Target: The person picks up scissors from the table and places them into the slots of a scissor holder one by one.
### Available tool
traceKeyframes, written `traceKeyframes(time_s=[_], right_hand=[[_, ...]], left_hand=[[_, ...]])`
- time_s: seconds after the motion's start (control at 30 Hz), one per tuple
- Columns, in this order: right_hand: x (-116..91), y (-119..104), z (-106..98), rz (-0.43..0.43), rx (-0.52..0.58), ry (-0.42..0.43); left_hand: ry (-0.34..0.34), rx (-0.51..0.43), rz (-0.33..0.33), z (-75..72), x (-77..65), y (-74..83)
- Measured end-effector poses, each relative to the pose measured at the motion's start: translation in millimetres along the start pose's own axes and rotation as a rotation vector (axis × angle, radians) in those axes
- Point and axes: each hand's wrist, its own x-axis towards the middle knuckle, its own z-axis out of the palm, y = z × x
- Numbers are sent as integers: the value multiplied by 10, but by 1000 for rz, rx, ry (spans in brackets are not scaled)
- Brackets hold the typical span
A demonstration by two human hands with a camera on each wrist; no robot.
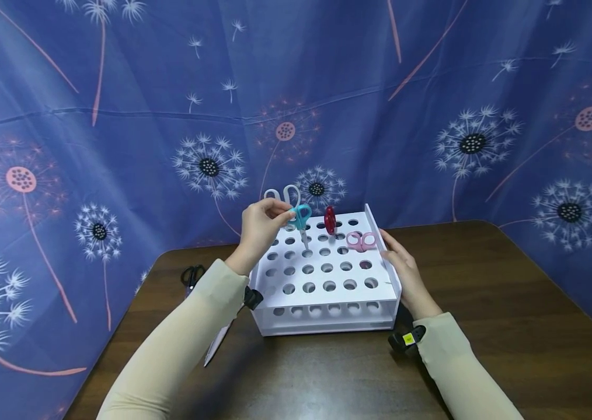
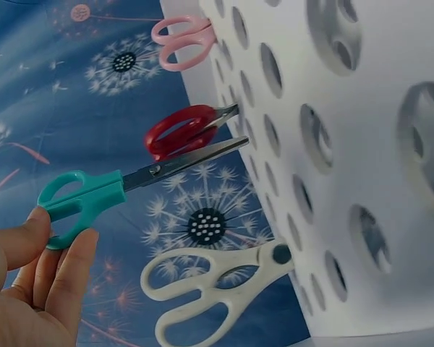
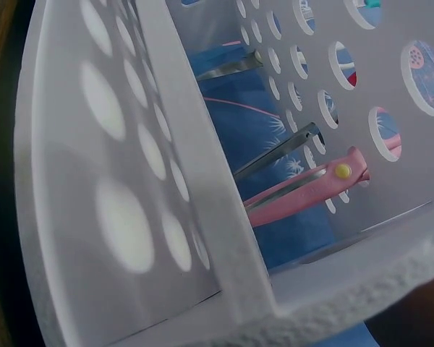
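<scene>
My left hand [image 1: 267,230] pinches the handle of teal scissors [image 2: 94,195] between thumb and fingers. Their blades point down at a hole in the top of a white two-tier rack [image 1: 322,318]. Several rows of round holes run across that top. White scissors [image 1: 292,193], red scissors [image 1: 330,220] and pink scissors [image 1: 361,241] stand in holes, handles up. In the right wrist view, blades and part of the pink scissors [image 3: 304,189] show below the holed top. My right hand [image 1: 408,277] rests against the rack's right side panel, fingers along its outer face.
Black-handled scissors [image 1: 192,275] lie on the brown wooden table [image 1: 485,280] left of the rack. A pale pointed blade [image 1: 217,345] emerges from under my left forearm. A blue dandelion-print curtain [image 1: 359,146] hangs behind the table.
</scene>
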Motion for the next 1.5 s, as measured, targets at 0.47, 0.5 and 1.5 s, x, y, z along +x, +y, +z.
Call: traceKeyframes(time_s=[0.47, 0.5, 1.5], right_hand=[[26, -12, 18, 3, -16, -5], [28, -12, 15, 1, -13, -4], [23, 8, -3, -15, 30, -8]], left_hand=[[-27, 11, -86, 93, -51, -104], [-32, 11, -87, 104, -56, -108], [-62, 32, -130, 285, -161, -280]])
